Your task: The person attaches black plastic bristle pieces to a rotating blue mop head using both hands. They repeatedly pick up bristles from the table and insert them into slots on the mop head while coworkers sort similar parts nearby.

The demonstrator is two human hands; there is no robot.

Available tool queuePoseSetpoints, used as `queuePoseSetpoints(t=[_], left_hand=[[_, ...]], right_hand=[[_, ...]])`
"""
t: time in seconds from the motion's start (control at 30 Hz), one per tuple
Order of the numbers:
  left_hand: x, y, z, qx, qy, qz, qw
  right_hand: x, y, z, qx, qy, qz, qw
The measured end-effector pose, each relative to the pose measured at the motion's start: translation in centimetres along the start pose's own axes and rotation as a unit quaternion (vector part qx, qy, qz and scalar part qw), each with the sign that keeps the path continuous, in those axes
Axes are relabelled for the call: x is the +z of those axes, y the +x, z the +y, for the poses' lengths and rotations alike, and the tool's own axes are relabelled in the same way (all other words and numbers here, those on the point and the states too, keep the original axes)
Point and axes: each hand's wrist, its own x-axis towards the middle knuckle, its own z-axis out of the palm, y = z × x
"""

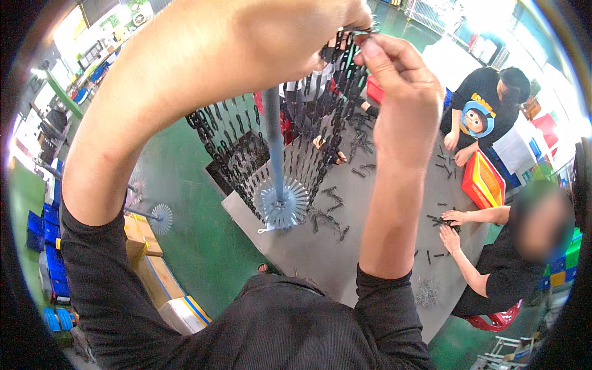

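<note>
Both my arms are raised to the upper end of a rack where small black slotted pieces (336, 92) hang in long chain-like strings around a blue-grey pole (275, 142). My right hand (404, 74) pinches a small black slotted piece (365, 31) between thumb and fingers. Against the same spot, my left hand (345, 15) reaches in from the left, bent at the wrist. The top edge cuts it off and its fingers are mostly hidden. A round slotted metal disc (280, 202) sits at the pole's lower end, inside the ring of strings.
A grey table (345, 259) carries scattered black pieces (327, 200) and a pile of small metal bits (427, 293). Two co-workers sit on the right, one with hands (453, 228) on black pieces, near a red-and-yellow bin (484, 179). Cardboard boxes (161, 280) stand at lower left.
</note>
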Motion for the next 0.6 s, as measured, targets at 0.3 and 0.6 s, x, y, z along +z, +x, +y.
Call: queuePoseSetpoints(t=[0.3, 0.6], left_hand=[[-1.3, -0.3, -2.4, 0.06, -0.092, -0.014, 0.994], [1.1, -2.6, -3.7, 0.034, -0.024, 0.089, 0.995]], right_hand=[[-2.1, 1.2, 0.7, 0.066, 0.23, -0.112, 0.964], [-4.2, 1.7, 1.7, 0.045, 0.248, -0.175, 0.952]])
